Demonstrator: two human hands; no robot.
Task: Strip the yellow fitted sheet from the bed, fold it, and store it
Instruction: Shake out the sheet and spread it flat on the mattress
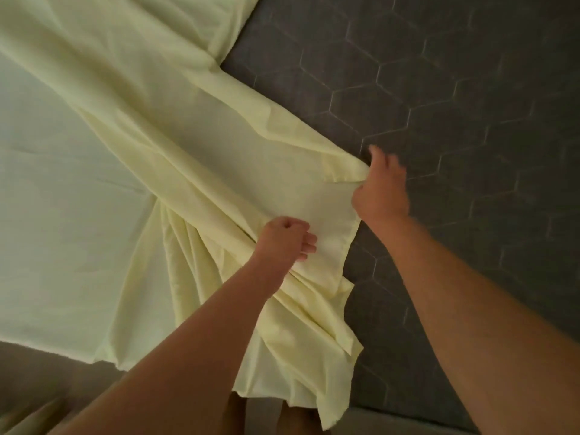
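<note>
The pale yellow fitted sheet lies loose over the left part of the dark grey mattress, which has a hexagon quilt pattern. One folded flap runs diagonally toward me and hangs over the near edge. My right hand pinches a corner of that flap where it meets the bare mattress. My left hand grips a gathered bunch of the sheet lower down, fingers curled into the cloth. Both forearms reach in from the bottom of the view.
The bare mattress fills the right side. Its near edge runs along the bottom right, with pale floor showing at the bottom left. My legs are dimly visible under the hanging cloth.
</note>
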